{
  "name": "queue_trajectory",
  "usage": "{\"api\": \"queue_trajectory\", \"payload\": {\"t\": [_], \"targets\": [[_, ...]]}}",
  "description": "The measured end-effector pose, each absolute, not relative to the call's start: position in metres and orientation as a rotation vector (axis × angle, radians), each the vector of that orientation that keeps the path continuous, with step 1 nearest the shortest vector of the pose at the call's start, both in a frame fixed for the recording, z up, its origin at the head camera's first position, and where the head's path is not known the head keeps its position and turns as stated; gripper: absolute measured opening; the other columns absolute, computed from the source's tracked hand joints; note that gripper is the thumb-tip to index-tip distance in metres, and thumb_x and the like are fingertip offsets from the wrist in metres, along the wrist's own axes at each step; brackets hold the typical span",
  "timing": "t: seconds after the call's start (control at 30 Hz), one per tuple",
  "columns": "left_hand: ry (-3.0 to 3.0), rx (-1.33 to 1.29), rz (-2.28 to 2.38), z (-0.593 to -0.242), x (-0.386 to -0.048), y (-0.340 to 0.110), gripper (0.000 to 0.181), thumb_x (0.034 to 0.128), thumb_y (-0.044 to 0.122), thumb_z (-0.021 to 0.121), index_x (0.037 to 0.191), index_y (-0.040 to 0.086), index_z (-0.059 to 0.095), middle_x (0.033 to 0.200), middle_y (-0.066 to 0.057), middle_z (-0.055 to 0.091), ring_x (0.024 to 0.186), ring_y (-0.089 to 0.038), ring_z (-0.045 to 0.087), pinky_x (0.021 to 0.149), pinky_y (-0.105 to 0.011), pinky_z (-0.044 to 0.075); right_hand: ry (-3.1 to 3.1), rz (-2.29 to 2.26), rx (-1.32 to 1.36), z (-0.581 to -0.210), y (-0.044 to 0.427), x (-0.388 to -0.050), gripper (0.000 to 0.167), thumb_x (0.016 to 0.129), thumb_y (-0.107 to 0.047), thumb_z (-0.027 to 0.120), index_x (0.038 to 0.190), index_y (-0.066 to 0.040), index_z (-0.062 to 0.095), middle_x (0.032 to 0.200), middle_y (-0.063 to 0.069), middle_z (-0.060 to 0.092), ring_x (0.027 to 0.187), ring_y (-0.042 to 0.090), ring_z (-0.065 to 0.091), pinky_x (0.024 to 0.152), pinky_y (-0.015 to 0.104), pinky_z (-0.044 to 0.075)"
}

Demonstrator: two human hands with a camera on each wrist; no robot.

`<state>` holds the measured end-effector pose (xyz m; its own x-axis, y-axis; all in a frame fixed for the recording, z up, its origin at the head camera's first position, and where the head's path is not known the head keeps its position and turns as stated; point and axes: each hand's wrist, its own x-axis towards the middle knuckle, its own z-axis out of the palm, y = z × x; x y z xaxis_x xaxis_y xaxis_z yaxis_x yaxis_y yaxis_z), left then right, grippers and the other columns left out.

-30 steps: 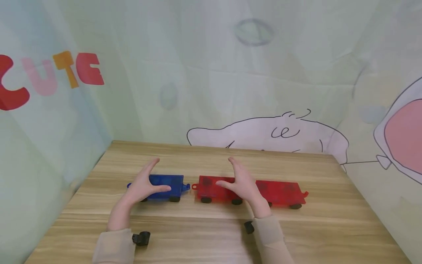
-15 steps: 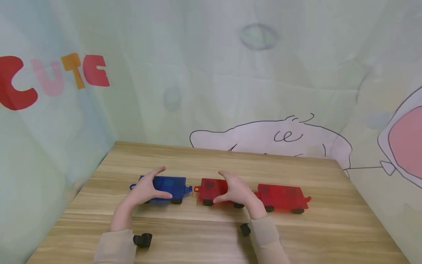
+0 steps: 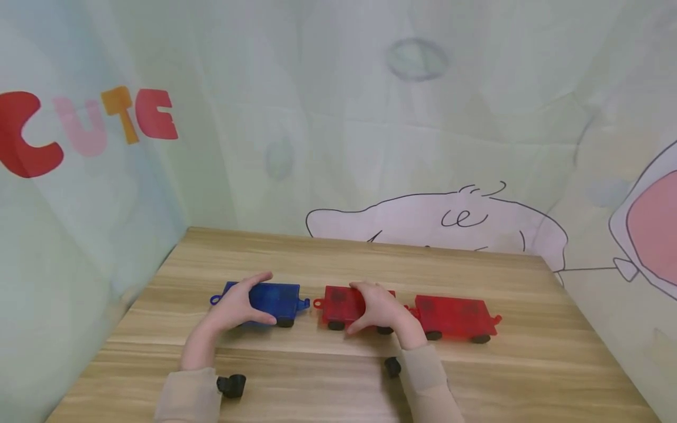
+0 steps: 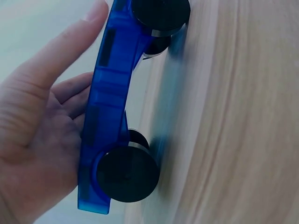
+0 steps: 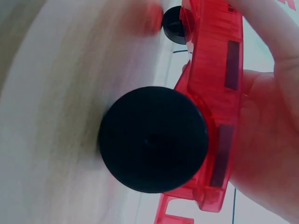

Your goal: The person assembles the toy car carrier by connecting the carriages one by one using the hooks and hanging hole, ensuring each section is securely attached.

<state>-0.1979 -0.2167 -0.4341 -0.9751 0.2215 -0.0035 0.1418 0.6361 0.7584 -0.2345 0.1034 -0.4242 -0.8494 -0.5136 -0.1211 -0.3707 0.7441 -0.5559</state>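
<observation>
In the head view my left hand (image 3: 238, 304) spans the blue toy train car (image 3: 277, 301), thumb along its near side and fingers over its far side. The left wrist view shows the thumb (image 4: 60, 51) at the car's upper edge, with other fingers partly hidden behind it. My right hand (image 3: 378, 305) holds the middle red toy train car (image 3: 335, 305), thumb at the near side and fingertips at the far side. Its black wheel (image 5: 152, 140) fills the right wrist view. The blue car's hook (image 3: 304, 304) lies close to the red car's ring (image 3: 318, 303), apart from it.
A second red train car (image 3: 455, 317) stands to the right, by the held red car's rear end; my hand partly hides the joint there. The wooden table (image 3: 312, 382) meets a printed cloth backdrop (image 3: 254, 188). Small black cameras (image 3: 231, 385) sit at both wrists.
My right hand has moved left and down onto the middle red car, its thumb and fingers closing about it. My left hand has drawn in closer around the blue car. The cars stay put.
</observation>
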Motion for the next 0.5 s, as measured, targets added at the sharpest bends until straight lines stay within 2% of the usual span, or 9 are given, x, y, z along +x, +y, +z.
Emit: {"api": "queue_trajectory", "payload": {"t": [0.27, 0.5], "targets": [[2.752, 0.329, 1.247, -0.4328, -0.198, -0.2141, 0.097, 0.0679, 0.024, 0.09, 0.145, -0.005, 0.039, 0.148, -0.026, 0.043, 0.14, -0.049, 0.031, 0.111, -0.065, 0.027, 2.664, -0.779, -0.693, -0.4251, 0.1037, -0.2385, 0.084, 0.07, -0.021, 0.088, 0.14, -0.002, 0.048, 0.133, 0.012, 0.056, 0.117, 0.027, 0.052, 0.097, 0.048, 0.051], [2.756, 0.33, 1.229, -0.4343, -0.1991, -0.2146, 0.094, 0.0697, 0.027, 0.089, 0.145, -0.002, 0.04, 0.148, -0.025, 0.043, 0.139, -0.049, 0.031, 0.111, -0.067, 0.026, 2.691, -0.772, -0.675, -0.4278, 0.1034, -0.2364, 0.081, 0.07, -0.023, 0.087, 0.139, -0.005, 0.05, 0.133, 0.011, 0.057, 0.116, 0.027, 0.053, 0.095, 0.048, 0.052]]}}
